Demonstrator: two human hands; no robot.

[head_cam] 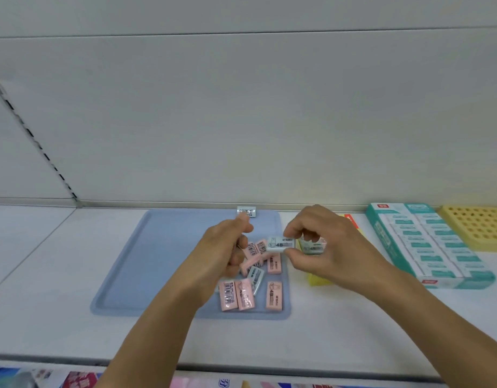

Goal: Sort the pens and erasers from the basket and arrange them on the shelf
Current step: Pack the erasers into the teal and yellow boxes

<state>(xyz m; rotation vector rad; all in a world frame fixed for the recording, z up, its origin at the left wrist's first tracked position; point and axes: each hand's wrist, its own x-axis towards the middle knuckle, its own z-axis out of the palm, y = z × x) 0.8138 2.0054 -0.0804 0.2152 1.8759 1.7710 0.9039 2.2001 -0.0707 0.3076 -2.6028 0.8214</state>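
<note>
The right hand (322, 247) pinches a white eraser (280, 244) between thumb and fingertips, lifted above the right edge of the blue tray (146, 264), printed face up so its label can be read. That hold looks like a sorting check: white goes one way, pink another. Just right of it, partly hidden behind the fingers, a second white eraser (313, 247) sits on a yellow box (320, 280), likely the spot where white ones are being gathered.

The left hand (227, 247) hovers over the pile with fingers curled inward; whether it holds something I cannot tell, since the fingers hide the palm.

The pink erasers (245, 294) lie loose in the near right part of the tray, some face up, some showing barcodes, with a grey-white one (255, 277) among them. 1 small white eraser (246, 212) stands alone at the tray's far edge.

Everything rests on the white shelf (59, 317). At the far right stands a teal display box (426, 245) of packed erasers, and beside it a yellow perforated holder (478, 226). No pens or basket are in view.
</note>
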